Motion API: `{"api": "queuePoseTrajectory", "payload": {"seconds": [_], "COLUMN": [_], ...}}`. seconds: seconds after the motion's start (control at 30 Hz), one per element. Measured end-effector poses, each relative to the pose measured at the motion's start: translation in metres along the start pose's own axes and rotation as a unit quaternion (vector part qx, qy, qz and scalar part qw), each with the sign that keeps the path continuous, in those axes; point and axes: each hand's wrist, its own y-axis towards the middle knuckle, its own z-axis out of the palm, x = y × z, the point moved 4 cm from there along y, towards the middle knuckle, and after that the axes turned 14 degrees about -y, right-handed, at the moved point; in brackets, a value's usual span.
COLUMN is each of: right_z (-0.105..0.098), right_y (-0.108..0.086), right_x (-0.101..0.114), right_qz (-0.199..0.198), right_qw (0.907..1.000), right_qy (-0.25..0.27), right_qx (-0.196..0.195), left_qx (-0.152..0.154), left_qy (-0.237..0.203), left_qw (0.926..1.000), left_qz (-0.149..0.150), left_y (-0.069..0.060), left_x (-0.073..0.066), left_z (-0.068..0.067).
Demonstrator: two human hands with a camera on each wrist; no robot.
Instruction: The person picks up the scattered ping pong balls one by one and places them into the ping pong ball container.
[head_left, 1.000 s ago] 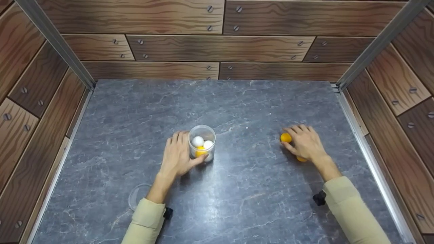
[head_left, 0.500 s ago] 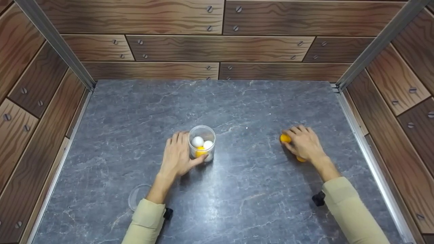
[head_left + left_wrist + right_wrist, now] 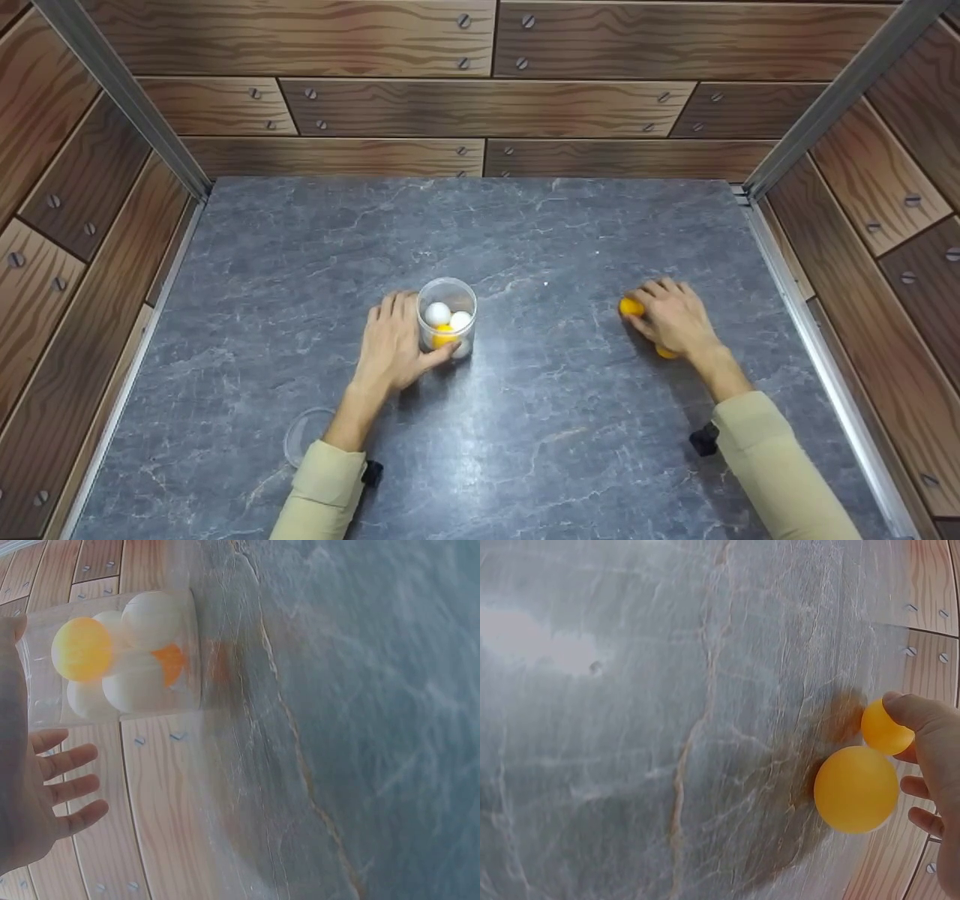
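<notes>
In the head view my left hand (image 3: 390, 345) holds a clear plastic jar (image 3: 448, 289) by its left side. The thumb lies across the jar's front, and the fingers are behind its left side. Inside sit several white and orange ping-pong balls (image 3: 135, 682); the jar's top is uncovered. My right hand (image 3: 675, 319) pinches an orange ping-pong ball (image 3: 631, 306) between thumb and fingers at the table's right. A second orange ping-pong ball (image 3: 856, 789) lies beside it, mostly hidden under the hand in the head view.
A clear round lid (image 3: 298, 433) lies flat near the left forearm, which partly covers it. Wood-patterned walls (image 3: 480, 109) enclose the grey marbled table (image 3: 540, 420) at the back and both sides. Metal posts (image 3: 840, 97) rise at the back corners.
My right thumb and fingers have closed in on the orange ping-pong ball, which has shifted very slightly. The left hand and jar stay in place.
</notes>
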Motion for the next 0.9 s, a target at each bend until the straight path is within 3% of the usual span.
{"api": "queuePoseTrajectory", "payload": {"seconds": [0.3,0.9], "right_z": [-0.003,-0.018], "right_y": [0.003,0.014], "right_x": [0.003,0.026], "right_qz": [0.003,-0.002], "right_qw": [0.9999,0.9974], "right_qy": [0.013,0.058], "right_qx": [0.001,-0.043], "left_qx": [0.007,-0.003], "left_qy": [0.008,0.003], "left_qw": [0.9999,1.0000], "left_qz": [-0.004,0.004], "left_y": [0.001,0.000], "left_x": [0.000,-0.002], "left_z": [0.001,-0.001]}}
